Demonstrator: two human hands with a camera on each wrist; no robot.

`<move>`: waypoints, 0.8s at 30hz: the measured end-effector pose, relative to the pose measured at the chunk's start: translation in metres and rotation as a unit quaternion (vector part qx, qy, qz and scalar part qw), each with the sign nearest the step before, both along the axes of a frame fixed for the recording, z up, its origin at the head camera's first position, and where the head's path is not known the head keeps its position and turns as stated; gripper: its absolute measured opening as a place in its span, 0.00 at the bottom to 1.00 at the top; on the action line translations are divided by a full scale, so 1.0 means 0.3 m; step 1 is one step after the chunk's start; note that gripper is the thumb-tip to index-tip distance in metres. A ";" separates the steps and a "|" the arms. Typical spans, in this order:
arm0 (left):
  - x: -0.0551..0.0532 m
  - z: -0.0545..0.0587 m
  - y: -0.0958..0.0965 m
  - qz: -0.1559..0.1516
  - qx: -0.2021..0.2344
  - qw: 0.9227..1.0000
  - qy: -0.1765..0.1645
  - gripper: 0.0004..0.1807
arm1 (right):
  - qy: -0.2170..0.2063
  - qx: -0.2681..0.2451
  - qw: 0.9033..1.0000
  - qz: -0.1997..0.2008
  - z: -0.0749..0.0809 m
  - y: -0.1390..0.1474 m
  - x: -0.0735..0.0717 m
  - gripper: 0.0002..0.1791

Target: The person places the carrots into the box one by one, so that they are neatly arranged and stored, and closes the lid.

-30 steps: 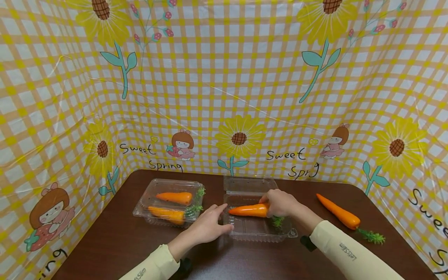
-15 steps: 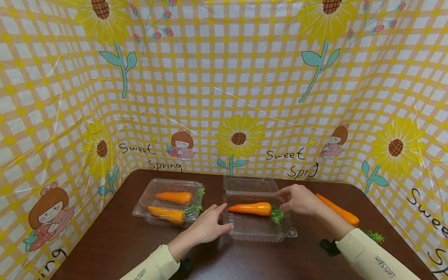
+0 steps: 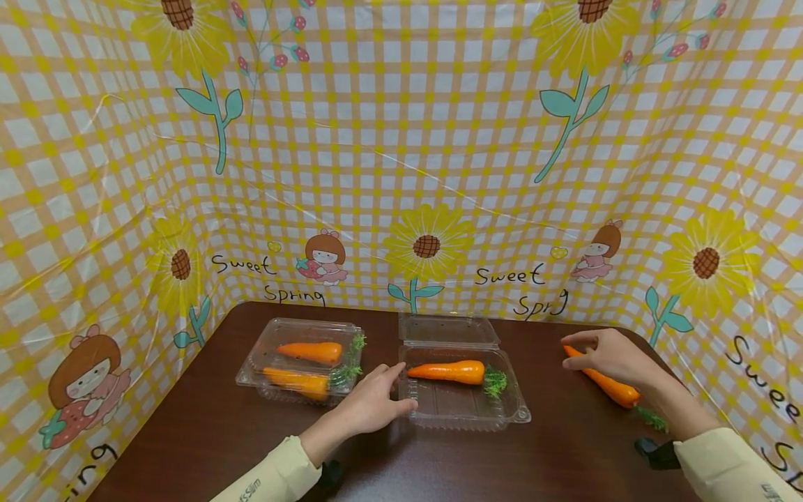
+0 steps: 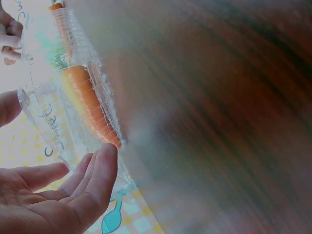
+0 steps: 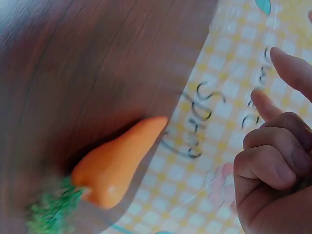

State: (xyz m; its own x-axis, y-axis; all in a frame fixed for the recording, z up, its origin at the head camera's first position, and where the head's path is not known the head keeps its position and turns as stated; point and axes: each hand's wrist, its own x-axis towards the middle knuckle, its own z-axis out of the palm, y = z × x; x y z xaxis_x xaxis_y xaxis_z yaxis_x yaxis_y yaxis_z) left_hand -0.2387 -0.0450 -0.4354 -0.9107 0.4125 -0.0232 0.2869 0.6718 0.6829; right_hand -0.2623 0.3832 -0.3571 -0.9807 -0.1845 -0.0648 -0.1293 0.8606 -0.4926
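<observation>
In the head view my left hand [image 3: 371, 404] rests at the left edge of an open clear plastic clamshell box [image 3: 448, 410], its fingers relaxed. One carrot [image 3: 448, 372] with a green top lies in that box. To the right, my right hand [image 3: 617, 359] hovers above a loose carrot [image 3: 607, 388] on the table. Nothing is in its grasp. The right wrist view shows the same carrot [image 5: 119, 163] apart from the hand, with index finger and thumb spread and the other fingers curled. In the left wrist view the fingertips [image 4: 107, 156] are near the box's side.
A second clear clamshell box [image 3: 263, 335], closed, stands on the left with carrots [image 3: 311, 353] inside. The open box's lid [image 3: 448, 330] leans back behind it. A checked sunflower cloth [image 3: 426, 167] walls the brown table [image 3: 207, 432] at the back and sides.
My right hand has let go of the carrot in the open box. It has moved right, over the loose carrot. The left hand has stayed in place.
</observation>
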 end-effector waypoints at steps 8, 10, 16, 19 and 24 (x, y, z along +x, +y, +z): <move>0.001 0.001 -0.001 0.004 0.001 1.000 -0.003 0.43 | -0.030 -0.010 0.999 -0.035 -0.042 0.150 -0.008 0.38; 0.002 0.001 -0.002 0.005 0.002 1.000 -0.003 0.43 | -0.023 -0.004 0.999 -0.035 -0.056 0.180 -0.009 0.37; 0.003 0.004 0.000 0.006 0.002 1.000 -0.001 0.43 | -0.041 -0.009 0.998 -0.055 -0.079 0.241 -0.002 0.40; 0.003 0.005 0.001 0.006 0.002 1.000 0.000 0.44 | -0.057 -0.013 0.996 -0.064 -0.088 0.268 -0.001 0.42; 0.002 0.005 0.002 0.004 0.003 1.000 -0.001 0.44 | -0.082 -0.018 0.993 -0.084 -0.111 0.315 -0.005 0.44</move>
